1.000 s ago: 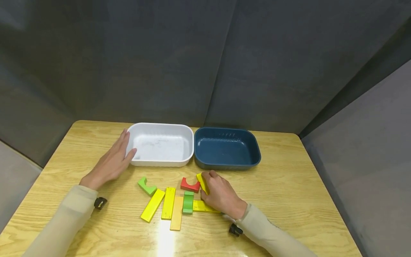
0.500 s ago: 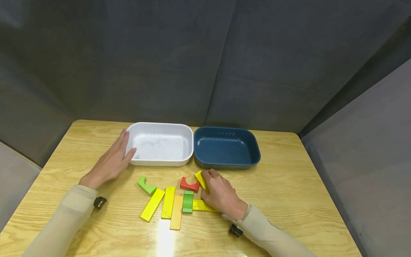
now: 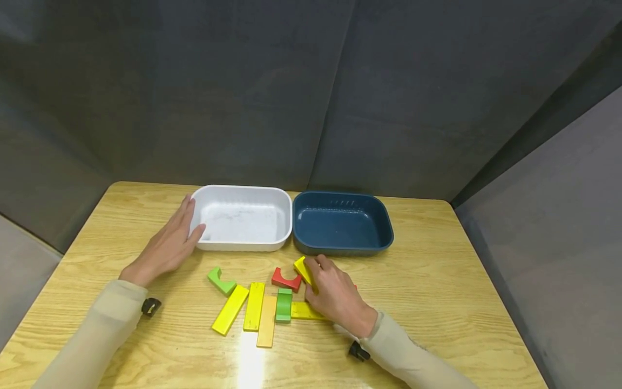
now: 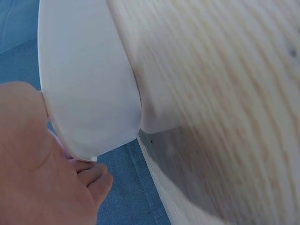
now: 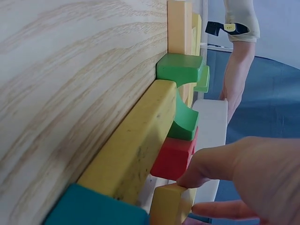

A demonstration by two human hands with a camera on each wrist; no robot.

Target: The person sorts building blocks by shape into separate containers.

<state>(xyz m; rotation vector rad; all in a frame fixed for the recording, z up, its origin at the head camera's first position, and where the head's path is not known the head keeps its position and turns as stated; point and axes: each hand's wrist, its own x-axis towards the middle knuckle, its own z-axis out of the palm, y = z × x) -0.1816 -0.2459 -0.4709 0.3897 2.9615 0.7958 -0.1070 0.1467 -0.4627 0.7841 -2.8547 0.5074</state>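
My right hand (image 3: 337,294) pinches a yellow block (image 3: 302,270) between thumb and fingers, just beside a red arch block (image 3: 285,282). The right wrist view shows that yellow block (image 5: 165,204) at the thumb tip. Under and left of this hand lies another yellow block (image 3: 306,311), its right end hidden, touching a green arch block (image 3: 284,306). My left hand (image 3: 165,248) rests against the left end of the white tray (image 3: 243,247), fingers straight along the outside and thumb at the front rim. Its palm shows beside the tray wall in the left wrist view.
A dark blue tray (image 3: 342,252) stands against the white one. Left of the green arch lie an orange plank (image 3: 265,322), yellow planks (image 3: 254,307) and a light green arch (image 3: 222,282). A teal block (image 5: 93,211) and a red sliver (image 3: 356,287) are near my right hand.
The pinched yellow block has shifted slightly away and to the left. A bit of red now shows right of my right hand. The left hand stays at the white tray.
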